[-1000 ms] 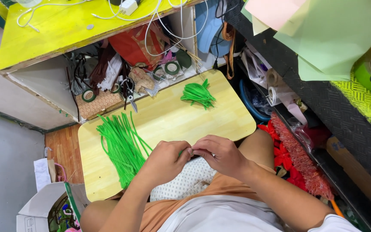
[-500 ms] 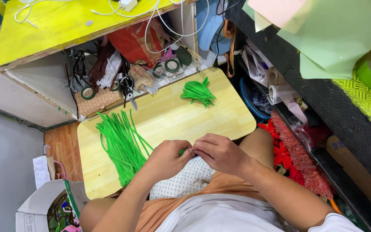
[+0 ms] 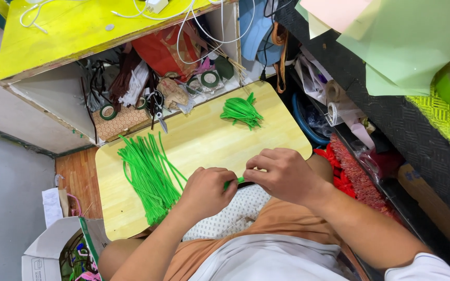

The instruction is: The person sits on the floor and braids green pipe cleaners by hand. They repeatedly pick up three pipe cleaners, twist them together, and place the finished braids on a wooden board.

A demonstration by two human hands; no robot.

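Cluttered shelving fills the top of the frame: a yellow shelf top (image 3: 79, 36) with white cables (image 3: 183, 21) lies at the upper left, and beneath it an open compartment holds rolls of tape (image 3: 108, 111), scissors (image 3: 157, 106) and a red bag (image 3: 165, 49). Below that, at the centre of the frame, a pale wooden board (image 3: 204, 143) rests across the person's lap. On its left part lies a loose pile of long green stems (image 3: 147, 174); near its upper right edge sits a small bunch of short green pieces (image 3: 240, 111), well apart from the pile.

At the lower edge of the board both hands meet. The left hand (image 3: 204, 191) is curled, its fingertips pinching one end of a short green piece (image 3: 234, 181). The right hand (image 3: 282, 174) is also closed, its thumb and forefinger nipping the other end, so the hands nearly touch. Under them shows a white dotted cloth (image 3: 235, 216). Red fringed material (image 3: 350, 174) lies to the right, and a cardboard box (image 3: 53, 255) stands at the lower left.
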